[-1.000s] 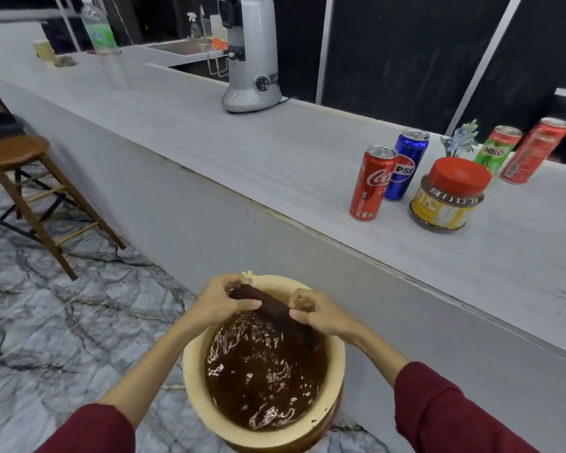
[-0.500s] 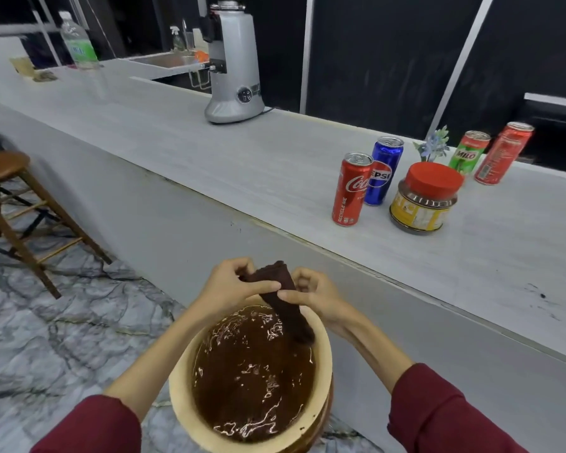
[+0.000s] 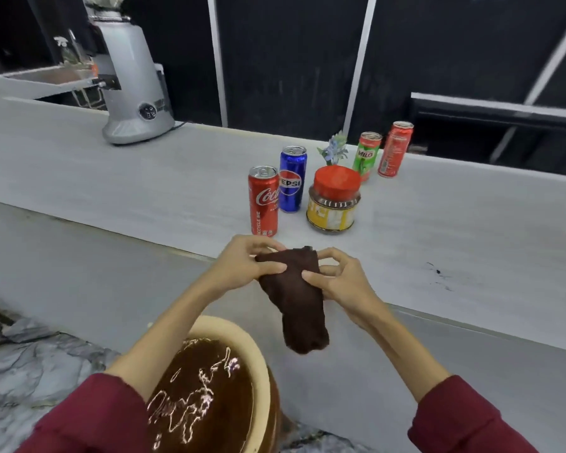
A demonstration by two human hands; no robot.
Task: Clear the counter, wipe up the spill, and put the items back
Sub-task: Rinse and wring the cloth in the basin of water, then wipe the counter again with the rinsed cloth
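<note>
**Wet brown cloth held up at the counter edge**

Nearest me, below the cloth, stands one tan bucket point(image 3: 258, 361) on the marbled floor, filled with dark brown water that glints with light. My two maroon sleeves frame it.

Above the bucket and a little to its right I hold the one cloth point(image 3: 294, 295). It is dark brown, bunched into a thick wad that hangs down in a lump, its upper end level with the counter's point(image 3: 111, 178) front edge. My left hand point(image 3: 242, 266) pinches the cloth's upper left corner between thumb and curled fingers. My right hand point(image 3: 343, 279) pinches the upper right side with thumb and forefinger, the other fingers loosely curled behind.

Right of the cloth, on the pale counter top, I count a few small dark specks point(image 3: 438, 273).

Beyond the cloth stand four cans and one jar. A red Coca-Cola can point(image 3: 263, 201) is closest; a blue Pepsi can point(image 3: 292, 179) stands just behind it. Beside them to the right sits the jar point(image 3: 334, 199), with a red lid and yellow label. Behind the jar is one small blue-flowered plant point(image 3: 334, 150), then a green Milo can point(image 3: 366, 155) and a second red can point(image 3: 395, 148) side by side.

Far left of the cloth, at the counter's back, stands one grey grinder point(image 3: 134, 86).
</note>
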